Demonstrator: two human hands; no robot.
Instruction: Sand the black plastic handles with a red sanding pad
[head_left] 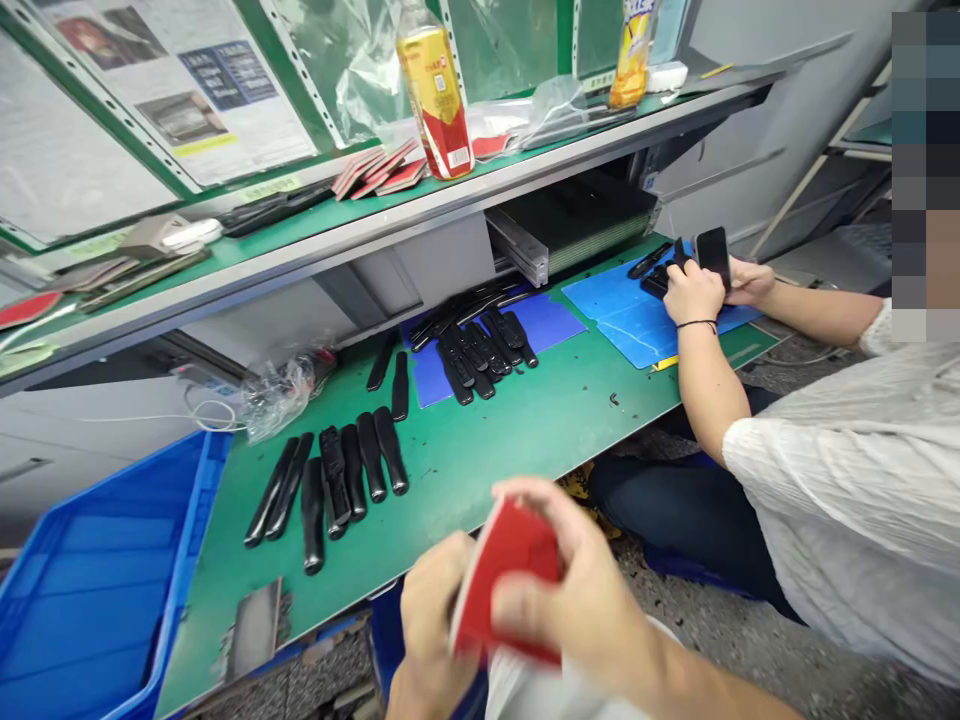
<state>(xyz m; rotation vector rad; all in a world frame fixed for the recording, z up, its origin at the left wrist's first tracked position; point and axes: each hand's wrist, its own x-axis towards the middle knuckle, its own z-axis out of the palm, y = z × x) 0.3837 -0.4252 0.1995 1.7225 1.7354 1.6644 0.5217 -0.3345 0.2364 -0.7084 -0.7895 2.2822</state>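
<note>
My right hand [592, 590] grips a red-faced sanding pad [514, 560] with a pale edge, thumb across its red side. Pressed close beside the pad is my left hand [435, 610], its fingers closed. Whatever it holds is hidden behind the pad and fingers; only a dark sliver shows. Both hands are somewhat blurred, in front of the green table's [450, 490] near edge. On the table to their left lies a row of glossy black handle-shaped parts [352, 470]. A worn grey pad [255, 625] rests at the near left corner amid dark dust.
A blue bin [90, 580] stands at the left. More black parts [480, 350] pile on a purple sheet [555, 325]. At the right, a co-worker's hands [697, 290] hold a black piece above a blue mat [622, 320]. The shelf carries a bottle [435, 95] and red pads [379, 170].
</note>
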